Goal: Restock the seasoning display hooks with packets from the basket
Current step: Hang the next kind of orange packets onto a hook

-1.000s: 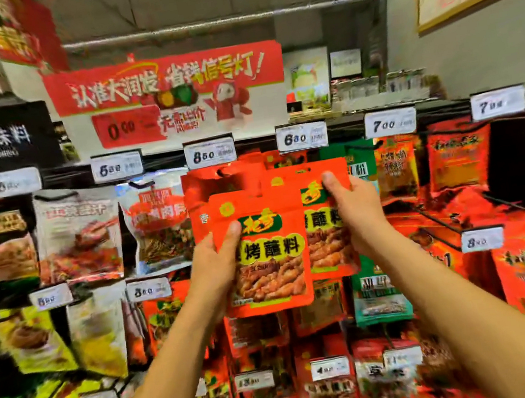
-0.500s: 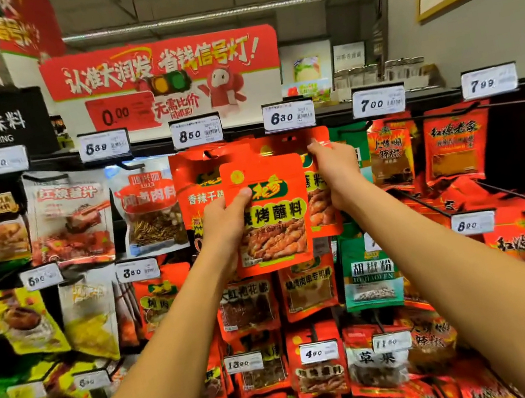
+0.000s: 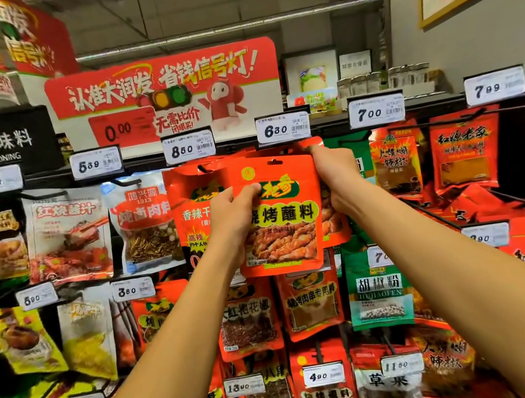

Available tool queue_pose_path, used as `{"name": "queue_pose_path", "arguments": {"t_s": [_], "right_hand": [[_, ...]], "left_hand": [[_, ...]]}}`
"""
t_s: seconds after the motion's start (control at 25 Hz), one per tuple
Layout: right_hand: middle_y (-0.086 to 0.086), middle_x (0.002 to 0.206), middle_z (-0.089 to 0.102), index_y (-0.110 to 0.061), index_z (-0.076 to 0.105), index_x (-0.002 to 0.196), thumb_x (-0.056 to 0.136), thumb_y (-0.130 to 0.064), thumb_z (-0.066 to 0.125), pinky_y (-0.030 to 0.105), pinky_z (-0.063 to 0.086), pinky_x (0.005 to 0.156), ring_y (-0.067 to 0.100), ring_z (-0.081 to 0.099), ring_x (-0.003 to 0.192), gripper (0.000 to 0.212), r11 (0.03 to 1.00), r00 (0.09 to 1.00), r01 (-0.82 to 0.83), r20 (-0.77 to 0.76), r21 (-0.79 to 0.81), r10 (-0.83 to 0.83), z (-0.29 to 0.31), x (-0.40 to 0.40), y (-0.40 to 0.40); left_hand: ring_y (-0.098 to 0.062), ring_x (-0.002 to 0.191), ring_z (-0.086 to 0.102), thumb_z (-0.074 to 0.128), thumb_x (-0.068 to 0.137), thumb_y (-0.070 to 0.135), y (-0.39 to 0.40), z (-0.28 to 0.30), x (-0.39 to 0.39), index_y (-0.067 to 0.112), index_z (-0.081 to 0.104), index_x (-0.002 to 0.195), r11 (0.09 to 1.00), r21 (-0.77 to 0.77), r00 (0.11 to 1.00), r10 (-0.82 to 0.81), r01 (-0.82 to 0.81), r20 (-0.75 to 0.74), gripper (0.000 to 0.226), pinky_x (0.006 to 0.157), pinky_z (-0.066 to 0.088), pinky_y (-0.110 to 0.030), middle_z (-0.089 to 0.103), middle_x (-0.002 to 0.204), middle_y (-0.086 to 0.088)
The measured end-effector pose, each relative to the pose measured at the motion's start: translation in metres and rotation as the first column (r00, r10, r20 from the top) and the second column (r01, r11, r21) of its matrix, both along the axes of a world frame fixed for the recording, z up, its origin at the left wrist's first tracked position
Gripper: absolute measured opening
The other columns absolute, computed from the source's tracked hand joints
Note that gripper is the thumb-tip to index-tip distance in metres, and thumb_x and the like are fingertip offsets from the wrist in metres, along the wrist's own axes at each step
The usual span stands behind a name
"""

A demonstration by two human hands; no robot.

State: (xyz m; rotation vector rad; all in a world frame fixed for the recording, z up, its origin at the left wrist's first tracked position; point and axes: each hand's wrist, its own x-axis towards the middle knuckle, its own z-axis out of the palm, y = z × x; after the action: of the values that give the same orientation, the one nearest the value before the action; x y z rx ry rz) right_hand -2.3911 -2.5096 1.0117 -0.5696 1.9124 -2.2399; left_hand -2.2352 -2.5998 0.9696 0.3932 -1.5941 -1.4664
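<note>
Lifting the orange seasoning packet (image 3: 279,215) higher than a second ago, left hand (image 3: 232,216) pinching its left edge, right hand (image 3: 337,174) gripping the packets behind, hang hole nearing the hook under the 6.30 price tag (image 3: 282,127), hanging likely imminent.

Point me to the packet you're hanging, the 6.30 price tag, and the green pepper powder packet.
Orange packet (image 3: 286,215), head view, on its yellow label band.
6.30 price tag (image 3: 282,128), head view, tag face.
Green packet (image 3: 378,287), head view, on its white lettering.
</note>
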Motion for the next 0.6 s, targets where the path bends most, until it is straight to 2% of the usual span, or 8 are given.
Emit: {"name": "queue_pose_path", "arguments": {"t_s": [0.08,0.16,0.2,0.28,0.4,0.52,0.6], "right_hand": [[0.003,0.074,0.072,-0.018,0.064,0.072,0.073,-0.045,0.071,0.034,0.048,0.063,0.025,0.063,0.069,0.028,0.999,0.999,-0.035,0.023,0.007,0.035,0.000,-0.002,-0.001],[0.007,0.088,0.076,-0.016,0.067,0.080,0.076,-0.046,0.070,0.035,0.049,0.066,0.026,0.066,0.075,0.031,0.999,0.999,-0.031,0.011,0.025,0.031,0.002,-0.003,-0.001],[0.008,0.091,0.076,-0.015,0.070,0.084,0.076,-0.046,0.070,0.035,0.050,0.067,0.026,0.067,0.077,0.032,0.999,0.999,-0.031,0.007,0.030,0.031,0.003,-0.004,-0.001],[0.004,0.084,0.076,-0.013,0.073,0.086,0.075,-0.045,0.074,0.033,0.050,0.065,0.024,0.068,0.073,0.034,0.999,0.999,-0.047,-0.010,0.025,0.047,0.006,-0.004,0.001],[-0.001,0.076,0.073,-0.013,0.070,0.077,0.068,-0.054,0.080,0.032,0.047,0.064,0.019,0.067,0.072,0.043,0.999,0.994,0.007,-0.106,0.051,-0.001,0.009,-0.007,0.007],[0.005,0.089,0.073,-0.010,0.070,0.087,0.069,-0.056,0.080,0.032,0.047,0.062,0.021,0.066,0.077,0.050,0.993,0.991,0.062,-0.124,0.102,-0.050,0.005,-0.010,0.005],[0.010,0.097,0.074,-0.006,0.071,0.097,0.072,-0.055,0.079,0.038,0.055,0.073,0.027,0.069,0.086,0.055,0.988,0.993,0.063,-0.112,0.138,-0.047,0.001,-0.012,0.001]], "left_hand": [[-0.025,0.081,0.066,0.069,0.086,0.042,0.000,-0.001,-0.002,0.000,0.069,0.101,1.000,-0.002,1.000,0.011,-0.011,0.006,0.045,0.080,0.052,-0.043,0.071,0.090,-0.012],[-0.026,0.093,0.068,0.066,0.091,0.044,0.000,-0.001,-0.005,0.000,0.069,0.107,0.999,-0.020,0.999,0.041,-0.040,0.018,0.047,0.090,0.053,-0.050,0.073,0.104,-0.017],[-0.025,0.089,0.067,0.066,0.092,0.043,0.001,0.000,-0.006,0.006,0.072,0.097,0.998,-0.034,0.999,0.048,-0.048,0.009,0.037,0.088,0.054,-0.052,0.074,0.098,-0.016],[-0.022,0.075,0.065,0.065,0.093,0.038,0.002,0.004,-0.007,0.020,0.068,0.071,0.998,-0.051,0.999,0.048,-0.048,-0.009,0.029,0.073,0.054,-0.042,0.070,0.077,-0.008],[-0.020,0.069,0.063,0.066,0.094,0.032,-0.002,0.003,-0.008,0.016,0.064,0.074,0.996,-0.074,0.998,0.042,-0.045,-0.039,0.025,0.065,0.047,-0.034,0.066,0.074,-0.006],[-0.011,0.059,0.065,0.067,0.094,0.030,-0.003,-0.002,-0.012,0.021,0.064,0.064,0.996,-0.080,0.999,0.030,-0.032,-0.037,0.031,0.052,0.048,-0.022,0.068,0.064,0.005],[-0.006,0.056,0.066,0.066,0.094,0.028,-0.001,-0.005,-0.015,0.022,0.064,0.062,0.994,-0.103,0.999,0.030,-0.032,-0.027,0.032,0.047,0.047,-0.018,0.068,0.060,0.010]]}}
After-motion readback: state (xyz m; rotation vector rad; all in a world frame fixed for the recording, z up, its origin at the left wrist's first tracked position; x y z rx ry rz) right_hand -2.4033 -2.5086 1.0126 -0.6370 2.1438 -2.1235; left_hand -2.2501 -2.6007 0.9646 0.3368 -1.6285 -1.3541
